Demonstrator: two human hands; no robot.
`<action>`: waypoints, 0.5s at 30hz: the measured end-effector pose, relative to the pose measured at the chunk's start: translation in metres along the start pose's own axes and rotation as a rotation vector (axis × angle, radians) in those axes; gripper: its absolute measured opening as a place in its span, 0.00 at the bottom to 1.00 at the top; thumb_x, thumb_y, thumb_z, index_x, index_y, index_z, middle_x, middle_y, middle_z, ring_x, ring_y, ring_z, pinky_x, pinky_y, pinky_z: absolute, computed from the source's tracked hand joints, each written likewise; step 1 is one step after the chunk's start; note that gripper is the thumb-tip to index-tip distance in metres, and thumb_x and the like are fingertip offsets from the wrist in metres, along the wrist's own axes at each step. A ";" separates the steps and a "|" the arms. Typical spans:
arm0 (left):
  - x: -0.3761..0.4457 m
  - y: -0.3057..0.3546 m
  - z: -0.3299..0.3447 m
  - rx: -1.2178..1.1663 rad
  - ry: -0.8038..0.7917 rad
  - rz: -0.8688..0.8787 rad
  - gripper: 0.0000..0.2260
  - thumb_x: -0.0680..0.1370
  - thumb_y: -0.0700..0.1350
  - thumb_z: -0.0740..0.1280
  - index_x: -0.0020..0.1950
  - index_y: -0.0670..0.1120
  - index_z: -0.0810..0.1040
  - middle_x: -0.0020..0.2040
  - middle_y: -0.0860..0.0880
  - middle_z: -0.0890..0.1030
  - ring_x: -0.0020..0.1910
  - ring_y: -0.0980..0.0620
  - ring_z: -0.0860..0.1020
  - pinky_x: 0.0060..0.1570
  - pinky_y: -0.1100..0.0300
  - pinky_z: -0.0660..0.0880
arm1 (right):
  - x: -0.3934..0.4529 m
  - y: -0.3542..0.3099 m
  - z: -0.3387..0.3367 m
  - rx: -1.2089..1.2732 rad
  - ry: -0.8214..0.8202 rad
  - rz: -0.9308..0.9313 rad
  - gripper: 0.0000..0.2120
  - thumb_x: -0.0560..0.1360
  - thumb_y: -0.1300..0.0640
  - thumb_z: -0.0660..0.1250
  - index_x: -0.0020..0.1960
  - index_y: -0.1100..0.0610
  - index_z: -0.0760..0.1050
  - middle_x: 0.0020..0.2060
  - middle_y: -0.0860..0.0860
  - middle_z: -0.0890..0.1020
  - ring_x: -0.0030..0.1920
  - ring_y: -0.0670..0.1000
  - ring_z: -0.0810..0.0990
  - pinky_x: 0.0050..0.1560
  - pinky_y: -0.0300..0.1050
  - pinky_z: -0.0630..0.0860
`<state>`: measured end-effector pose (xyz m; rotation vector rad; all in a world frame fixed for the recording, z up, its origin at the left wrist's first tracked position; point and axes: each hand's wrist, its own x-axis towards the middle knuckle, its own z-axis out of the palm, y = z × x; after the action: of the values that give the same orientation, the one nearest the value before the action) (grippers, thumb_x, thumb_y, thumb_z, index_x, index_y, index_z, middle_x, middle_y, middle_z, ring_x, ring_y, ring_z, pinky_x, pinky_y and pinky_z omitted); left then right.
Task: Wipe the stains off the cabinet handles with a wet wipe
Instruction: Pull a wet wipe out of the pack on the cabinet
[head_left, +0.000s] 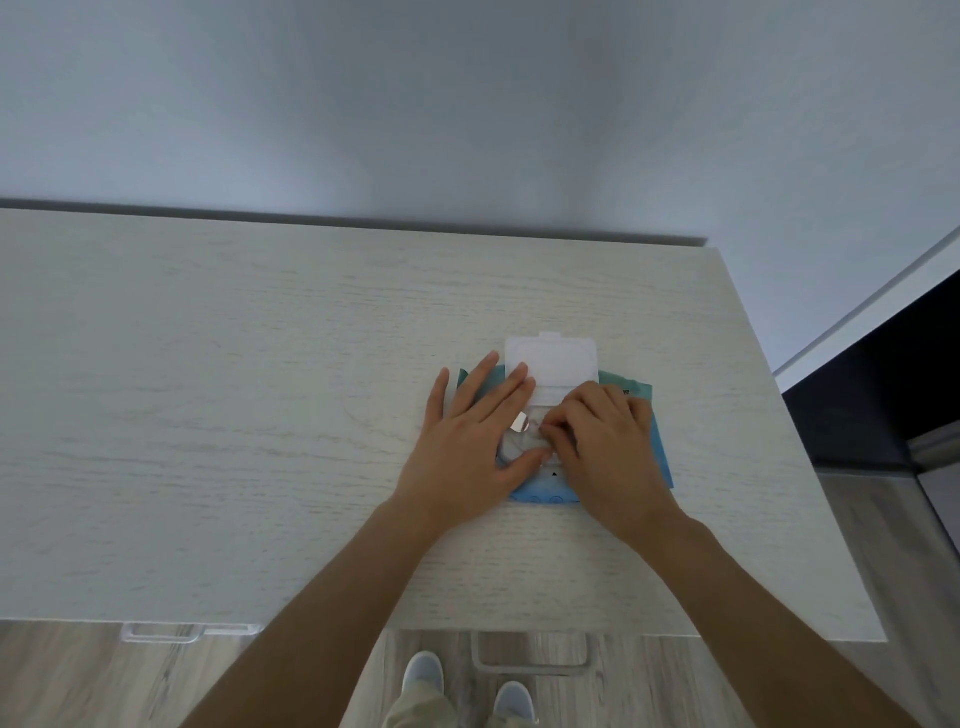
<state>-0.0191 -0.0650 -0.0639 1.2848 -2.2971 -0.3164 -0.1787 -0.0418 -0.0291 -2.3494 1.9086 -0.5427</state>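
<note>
Flanking cabinet top (260, 415): wall (467, 104), floor (78, 686)

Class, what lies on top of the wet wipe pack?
Both hands: the left hand lies flat, the right hand pinches at the opening. The lid is flipped back. Wipes inside are hidden.

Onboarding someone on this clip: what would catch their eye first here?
Both hands meet on a blue wet wipe pack on the right part of the pale cabinet top. The left hand lies flat on it, and the right hand pinches at its opening, white lid flap folded back. Two cabinet handles show below the front edge.
</note>
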 end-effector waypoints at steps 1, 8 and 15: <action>0.000 0.000 0.000 0.004 0.004 0.001 0.32 0.76 0.64 0.53 0.75 0.47 0.63 0.75 0.54 0.62 0.76 0.56 0.47 0.74 0.43 0.45 | 0.000 0.001 0.001 0.003 -0.025 0.018 0.03 0.73 0.64 0.69 0.41 0.59 0.77 0.41 0.55 0.77 0.45 0.55 0.75 0.49 0.50 0.66; 0.000 0.000 0.000 0.007 0.029 0.006 0.33 0.75 0.64 0.55 0.74 0.46 0.66 0.74 0.53 0.64 0.76 0.55 0.49 0.74 0.42 0.46 | -0.005 0.007 -0.001 0.271 -0.049 0.211 0.08 0.78 0.64 0.59 0.44 0.54 0.67 0.44 0.49 0.72 0.49 0.51 0.69 0.49 0.41 0.58; -0.001 0.001 -0.002 -0.011 0.017 0.005 0.32 0.75 0.64 0.54 0.73 0.45 0.67 0.74 0.52 0.65 0.76 0.55 0.49 0.74 0.43 0.46 | -0.001 0.001 -0.005 0.206 0.002 0.121 0.03 0.74 0.54 0.68 0.46 0.54 0.76 0.42 0.45 0.75 0.46 0.48 0.73 0.48 0.40 0.56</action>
<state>-0.0186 -0.0636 -0.0617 1.2718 -2.2805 -0.3145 -0.1811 -0.0404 -0.0253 -2.0937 1.8805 -0.6932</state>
